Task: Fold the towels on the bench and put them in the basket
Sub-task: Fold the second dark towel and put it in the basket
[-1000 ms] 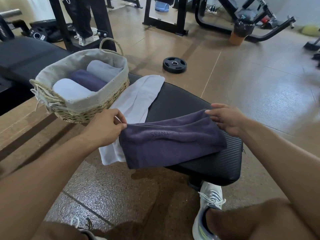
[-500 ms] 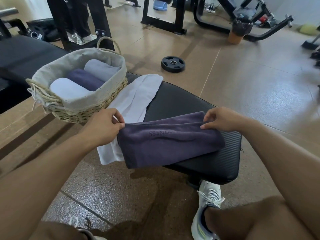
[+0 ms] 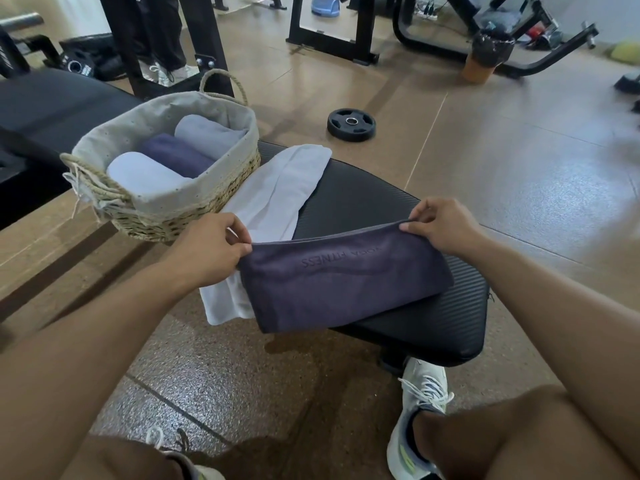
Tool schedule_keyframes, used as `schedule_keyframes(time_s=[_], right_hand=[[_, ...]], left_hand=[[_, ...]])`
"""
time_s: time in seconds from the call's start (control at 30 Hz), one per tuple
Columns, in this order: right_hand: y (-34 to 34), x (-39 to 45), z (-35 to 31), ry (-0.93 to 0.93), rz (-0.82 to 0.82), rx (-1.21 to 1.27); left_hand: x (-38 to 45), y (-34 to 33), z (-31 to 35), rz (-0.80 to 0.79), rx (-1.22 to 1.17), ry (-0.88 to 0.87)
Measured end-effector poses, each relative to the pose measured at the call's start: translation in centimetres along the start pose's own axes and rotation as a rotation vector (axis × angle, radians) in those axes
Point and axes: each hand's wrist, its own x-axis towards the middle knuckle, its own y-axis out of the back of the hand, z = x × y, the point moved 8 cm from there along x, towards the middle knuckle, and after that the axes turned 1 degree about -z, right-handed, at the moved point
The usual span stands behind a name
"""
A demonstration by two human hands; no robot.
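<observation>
Black padded bench [image 3: 398, 202], ribbed surface. Lying on it: purple towel [image 3: 339, 282], folded, near edge overhanging; white towel [image 3: 277, 206], lengthwise, partly beneath purple one; lined wicker basket [image 3: 194, 206] at far left.

A black weight plate [image 3: 351, 124] lies flat on the brown floor [image 3: 502, 174], well apart from the machines behind it. Farther back stand black machine frames [image 3: 329, 26], and near them a bin [image 3: 485, 57] lined with a black bag. A blue step stool [image 3: 325, 5] sits at the top edge. To the left, someone's dark trouser legs and white shoes [image 3: 166, 72] show behind an upright post. A yellow-green ball [image 3: 627, 51] rests at the far right.
</observation>
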Motion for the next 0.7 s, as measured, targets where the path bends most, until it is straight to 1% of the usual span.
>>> schedule_keyframes(time_s=[0.13,0.2,0.33,0.43,0.47,0.5,0.57,0.6,0.63,0.7], right_hand=[[-0.5,0.5,0.6,-0.042,0.013,-0.010],[-1.0,0.8,0.7,-0.048,-0.033,-0.047],[-1.3,1.1,-0.1,-0.068,-0.183,-0.217],[-1.1,1.0,-0.1,-0.082,-0.210,-0.243],[-0.9,0.9,0.1,-0.084,-0.201,-0.183],[-0.6,0.5,0.3,-0.103,-0.211,-0.033],[0.0,-0.9,0.0,-0.153,-0.273,0.418],[0.6,-1.7,-0.4,-0.152,-0.301,0.613],[1.5,-2.6,-1.0,-0.137,-0.319,0.722],[3.4,-4.4,-2.0,-0.097,-0.367,0.817]], left_hand=[[0.1,-0.1,-0.3,0.003,-0.016,0.013],[0.3,-0.2,-0.7,0.000,-0.036,0.029],[0.1,-0.3,-0.6,-0.053,-0.051,0.051],[-0.3,0.2,-0.1,-0.070,0.004,0.042],[-0.5,0.4,0.0,-0.071,-0.005,0.047],[-0.6,0.5,0.0,-0.074,-0.034,0.058],[-0.9,0.7,-0.1,-0.099,-0.187,0.104],[-1.1,0.7,0.1,-0.119,-0.306,0.120],[-1.3,0.8,0.5,-0.137,-0.451,0.129],[-1.8,1.1,1.9,-0.159,-0.770,0.126]])
